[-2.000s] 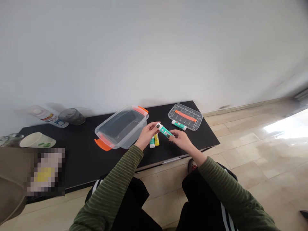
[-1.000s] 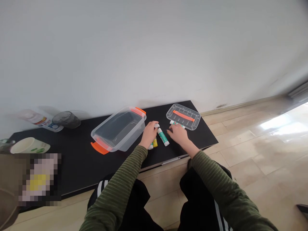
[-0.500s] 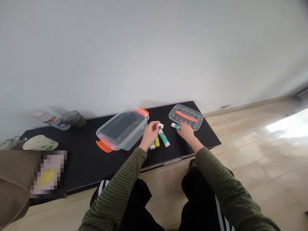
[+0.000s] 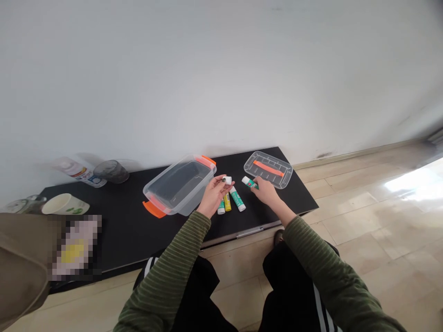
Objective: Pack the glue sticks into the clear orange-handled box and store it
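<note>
My left hand pinches a small white cap between its fingers, above the glue sticks on the table. In my right hand is a green-and-white glue stick, its white end pointing left towards the cap. Below and between the hands lie a green glue stick, a yellow one and another green one, partly covered by my left hand. Left of these stands a lidless clear plastic box with orange clips. Its clear lid with an orange handle lies just behind my right hand.
The black table runs along a grey-white wall. At its left are a white bottle lying tilted, a dark glass, a paper cup and a blurred-out item. Someone's brown garment shows at lower left.
My right hand has raised the glue stick slightly and tilted it, bringing its white end left. The cap in my left hand has turned and shifted a little left.
</note>
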`<state>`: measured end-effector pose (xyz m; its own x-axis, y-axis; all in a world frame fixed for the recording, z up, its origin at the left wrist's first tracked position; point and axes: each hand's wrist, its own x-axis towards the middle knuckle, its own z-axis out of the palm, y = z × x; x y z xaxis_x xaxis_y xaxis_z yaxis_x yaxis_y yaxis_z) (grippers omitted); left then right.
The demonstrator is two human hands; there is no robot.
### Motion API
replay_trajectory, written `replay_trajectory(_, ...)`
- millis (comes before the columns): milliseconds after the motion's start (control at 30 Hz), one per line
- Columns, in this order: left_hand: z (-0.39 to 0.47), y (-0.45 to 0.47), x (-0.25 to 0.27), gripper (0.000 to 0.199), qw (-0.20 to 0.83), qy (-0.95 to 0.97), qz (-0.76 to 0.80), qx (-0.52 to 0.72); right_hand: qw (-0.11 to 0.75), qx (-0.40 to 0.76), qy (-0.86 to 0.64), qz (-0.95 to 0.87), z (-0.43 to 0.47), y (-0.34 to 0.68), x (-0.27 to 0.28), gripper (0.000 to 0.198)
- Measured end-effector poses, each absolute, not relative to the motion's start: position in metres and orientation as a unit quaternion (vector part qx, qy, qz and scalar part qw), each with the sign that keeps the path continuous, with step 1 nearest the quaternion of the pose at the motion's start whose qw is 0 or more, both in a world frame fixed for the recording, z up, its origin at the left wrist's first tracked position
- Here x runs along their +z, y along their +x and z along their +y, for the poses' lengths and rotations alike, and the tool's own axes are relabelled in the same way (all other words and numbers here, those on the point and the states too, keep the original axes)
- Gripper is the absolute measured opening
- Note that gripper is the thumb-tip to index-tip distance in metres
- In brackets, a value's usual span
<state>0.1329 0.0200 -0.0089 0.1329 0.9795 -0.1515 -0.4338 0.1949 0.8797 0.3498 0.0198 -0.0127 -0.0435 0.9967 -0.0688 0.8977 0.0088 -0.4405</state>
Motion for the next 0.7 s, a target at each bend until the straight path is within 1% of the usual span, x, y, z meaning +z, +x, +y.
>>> replay_trajectory(133,0.02,0.135,-0.01,0.029,0.66,0.35,0.394,0.535,0.226,0.211,-0.618,-0.723,0.005,0.343,-0.004,0.024)
replay_trajectory(233,0.018,0.137,-0.01,0.029,0.661,0.348,0.395,0.534,0.267,0.213,-0.578,-0.741,-0.005,0.336,0.0,0.023)
replay_trajectory(433,0.014,0.137,-0.008,0.036,0.666,0.362,0.382,0.529,0.278,0.207,-0.565,-0.749,-0.01,0.329,0.0,0.021)
replay_trajectory(700,0.011,0.138,-0.002,0.041,0.624,0.417,0.4,0.525,0.292,0.198,-0.563,-0.747,-0.011,0.328,0.007,0.026)
